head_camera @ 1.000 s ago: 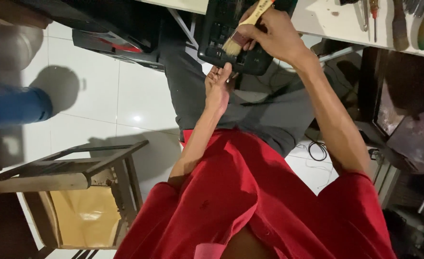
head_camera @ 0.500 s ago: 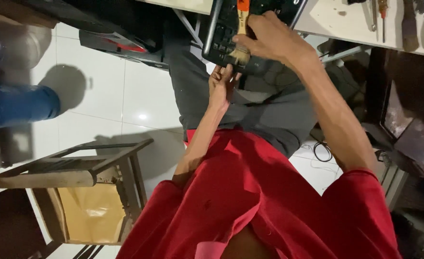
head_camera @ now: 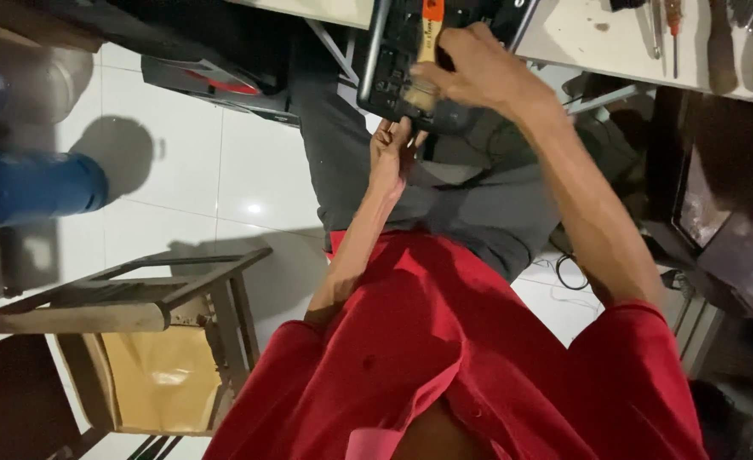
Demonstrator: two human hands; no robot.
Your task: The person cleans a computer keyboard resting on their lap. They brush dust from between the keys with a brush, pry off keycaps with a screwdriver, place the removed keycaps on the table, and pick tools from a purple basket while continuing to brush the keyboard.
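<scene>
The white bench [head_camera: 581, 38] runs along twelve to two o'clock, screwdrivers [head_camera: 666, 21] lying at its one o'clock end. A wooden stool [head_camera: 138, 298] stands on the tiled floor at eight o'clock. Up at twelve, a black electronic unit [head_camera: 393, 60] hangs off the bench edge. Left hand [head_camera: 392, 153] props it from below, fingers pressed to its underside. Right hand [head_camera: 478, 77], fingers clamped on a wooden-handled brush [head_camera: 426, 51], bristles down on the unit's face.
</scene>
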